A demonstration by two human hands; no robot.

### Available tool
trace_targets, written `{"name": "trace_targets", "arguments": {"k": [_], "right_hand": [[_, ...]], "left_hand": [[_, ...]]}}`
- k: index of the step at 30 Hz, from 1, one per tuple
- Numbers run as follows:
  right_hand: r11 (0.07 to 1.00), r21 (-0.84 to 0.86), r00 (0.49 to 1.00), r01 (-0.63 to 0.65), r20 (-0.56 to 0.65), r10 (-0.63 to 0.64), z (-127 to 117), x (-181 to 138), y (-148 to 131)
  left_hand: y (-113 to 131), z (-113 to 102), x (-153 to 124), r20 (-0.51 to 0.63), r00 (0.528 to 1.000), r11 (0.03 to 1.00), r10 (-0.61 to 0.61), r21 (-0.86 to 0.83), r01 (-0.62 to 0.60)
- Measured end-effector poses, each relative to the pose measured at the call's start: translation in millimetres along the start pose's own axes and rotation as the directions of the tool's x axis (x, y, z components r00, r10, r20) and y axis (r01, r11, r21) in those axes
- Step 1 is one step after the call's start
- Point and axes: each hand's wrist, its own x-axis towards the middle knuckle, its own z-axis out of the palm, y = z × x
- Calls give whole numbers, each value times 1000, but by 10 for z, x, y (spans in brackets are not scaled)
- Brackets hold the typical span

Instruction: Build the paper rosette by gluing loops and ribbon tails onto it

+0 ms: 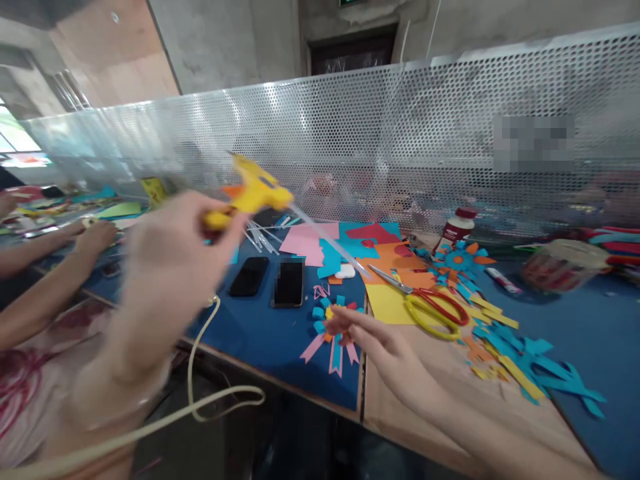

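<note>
Find at the far left a co-worker's bare hands (99, 237) near yellow-green paper (120, 210); nearer, see the left hand (170, 260), blurred, wrapped round the handle of a yellow plastic pistol-shaped glue gun (257, 193), raised above the blue tabletop (260, 340); note a long, clear glue stick (330, 241) slanting from it down toward the right; judge the gun light and stiff, best gripped by the handle, away from any hot nozzle; pass two flat black phones (289, 287) to reach a paper rosette (337, 350) with blue loops and pink notched tails, lying on the tabletop beneath the right hand (373, 337); see fingers there loosely stretched, apparently holding nothing; cannot tell whether touching; judge the rosette very light, soft, easily crushed, best pinched at the centre or steadied by the tails; farther right, find metal scissors (411, 290) with red and yellow handles, partly over yellow paper (387, 305); beyond, see a bottle (457, 229) with dark red cap and label, pale lettering too small to read; cannot read the pixelated patch (534, 143) on the far perforated metal panel (345, 133).
</note>
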Motion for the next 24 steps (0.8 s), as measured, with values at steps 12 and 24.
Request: {"name": "trace_targets", "arguments": {"k": [12,24], "right_hand": [[732,679,899,54,-353,260,-16,460,-296],[978,200,807,51,-585,78,-646,-276,22]], "left_hand": [[1131,864,-417,312,853,789,419,-590,-172],[69,1590,-590,523,408,663,748,-604,-442]]}}
